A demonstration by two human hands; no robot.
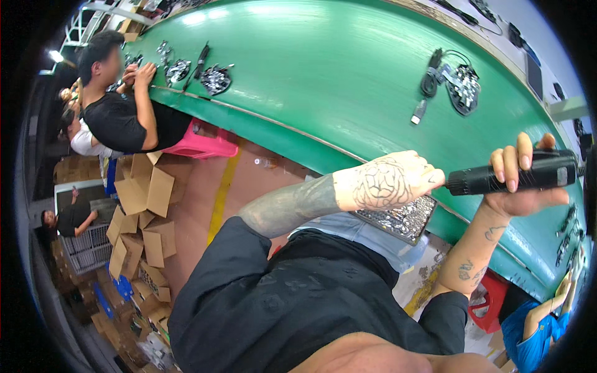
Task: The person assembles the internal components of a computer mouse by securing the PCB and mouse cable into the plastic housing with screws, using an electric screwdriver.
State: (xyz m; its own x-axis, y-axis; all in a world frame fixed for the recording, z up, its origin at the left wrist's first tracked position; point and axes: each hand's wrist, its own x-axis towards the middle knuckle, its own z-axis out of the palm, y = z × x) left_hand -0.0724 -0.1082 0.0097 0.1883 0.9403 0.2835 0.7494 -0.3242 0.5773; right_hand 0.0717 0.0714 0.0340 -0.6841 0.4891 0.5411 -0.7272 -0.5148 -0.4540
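Observation:
My right hand [525, 180] grips a black cylindrical power tool [516, 175] held level above the green table edge. My left hand [388, 181], tattooed on its back, is closed at the tool's front tip; what it pinches is hidden by the fingers. Just below my left hand a flat dark tray [404, 219] of small shiny metal parts rests on my lap by the table edge.
The long green table [323, 74] carries a heap of metal parts with a black cable [457, 84] and further piles [214, 78] near a seated person in black [118, 105]. A pink stool [202, 146], scattered cardboard boxes [143, 217] and another worker's blue sleeve [528, 336] are around.

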